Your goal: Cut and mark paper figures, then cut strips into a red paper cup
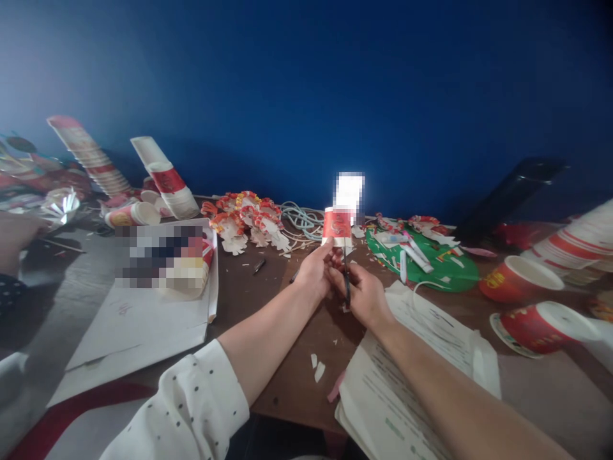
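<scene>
In the middle of the table, my left hand (313,271) is closed around the lower part of a red and white paper cup (336,223), which is upside down or upright; I cannot tell which. Close beside it, my right hand (366,294) is wrapped around dark, slim scissors (347,284), whose narrow blade points up along the cup's near side. Fingers cover much of the scissors' handles. Small white paper scraps (319,372) lie on the brown table below my hands.
Behind are cut red-and-white paper flowers (249,220) and a cord (301,217). A green round mat (445,262) bears tubes and scraps. Cups (522,281) stand at right, cup stacks (170,185) at left. White board (115,338) and papers (397,383) flank my arms.
</scene>
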`<action>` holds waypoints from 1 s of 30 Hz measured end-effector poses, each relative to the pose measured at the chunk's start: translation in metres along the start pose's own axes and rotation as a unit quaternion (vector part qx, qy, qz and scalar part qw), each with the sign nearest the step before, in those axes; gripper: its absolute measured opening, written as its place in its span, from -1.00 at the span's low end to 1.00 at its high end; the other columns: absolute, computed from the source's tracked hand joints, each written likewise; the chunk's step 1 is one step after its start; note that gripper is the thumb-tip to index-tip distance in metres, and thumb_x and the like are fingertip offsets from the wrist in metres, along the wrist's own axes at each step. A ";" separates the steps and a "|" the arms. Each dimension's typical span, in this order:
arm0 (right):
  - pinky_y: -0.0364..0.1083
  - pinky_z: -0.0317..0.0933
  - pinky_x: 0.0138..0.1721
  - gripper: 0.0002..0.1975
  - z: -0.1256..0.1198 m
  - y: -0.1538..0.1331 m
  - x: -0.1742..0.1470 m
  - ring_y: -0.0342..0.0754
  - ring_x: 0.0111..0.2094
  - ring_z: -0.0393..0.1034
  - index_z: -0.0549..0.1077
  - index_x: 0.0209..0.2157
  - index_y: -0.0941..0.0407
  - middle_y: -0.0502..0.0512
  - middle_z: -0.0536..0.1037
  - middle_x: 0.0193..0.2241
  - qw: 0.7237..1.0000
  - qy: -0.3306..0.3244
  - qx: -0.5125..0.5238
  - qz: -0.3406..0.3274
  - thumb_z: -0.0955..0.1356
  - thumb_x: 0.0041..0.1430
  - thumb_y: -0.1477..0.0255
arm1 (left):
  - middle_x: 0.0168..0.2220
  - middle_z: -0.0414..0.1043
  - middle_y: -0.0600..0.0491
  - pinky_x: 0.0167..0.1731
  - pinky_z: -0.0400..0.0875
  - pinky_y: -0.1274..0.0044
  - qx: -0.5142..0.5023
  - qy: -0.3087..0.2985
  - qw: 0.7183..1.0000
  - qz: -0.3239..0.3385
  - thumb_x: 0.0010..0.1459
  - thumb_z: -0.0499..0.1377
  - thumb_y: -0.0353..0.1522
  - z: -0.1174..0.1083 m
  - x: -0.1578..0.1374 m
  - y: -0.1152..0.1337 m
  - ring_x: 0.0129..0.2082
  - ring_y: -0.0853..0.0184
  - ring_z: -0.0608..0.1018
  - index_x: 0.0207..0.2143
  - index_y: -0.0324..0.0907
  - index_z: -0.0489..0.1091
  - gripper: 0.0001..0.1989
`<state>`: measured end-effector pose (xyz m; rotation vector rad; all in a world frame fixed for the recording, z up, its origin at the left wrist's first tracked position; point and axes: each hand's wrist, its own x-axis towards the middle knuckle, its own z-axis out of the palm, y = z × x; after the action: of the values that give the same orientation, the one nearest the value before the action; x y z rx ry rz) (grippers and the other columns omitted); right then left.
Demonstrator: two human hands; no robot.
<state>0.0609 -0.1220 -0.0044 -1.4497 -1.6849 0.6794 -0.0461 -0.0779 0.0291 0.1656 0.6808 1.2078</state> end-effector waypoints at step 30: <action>-0.13 0.19 -0.40 -0.67 0.001 -0.004 -0.002 0.01 -0.40 0.42 0.50 -0.24 0.04 0.05 0.56 -0.47 0.998 0.026 -0.051 -0.005 0.29 0.13 0.11 | -0.62 0.30 0.11 -0.66 0.29 0.72 -0.027 0.010 1.000 0.012 0.13 0.21 -0.35 -0.003 0.004 -0.007 -0.69 0.55 0.34 -0.53 -0.28 0.29 -0.76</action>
<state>0.0576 -0.1246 -0.0019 -1.5163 -1.7056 0.5526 -0.0412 -0.0771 0.0222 0.1180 0.6652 1.2514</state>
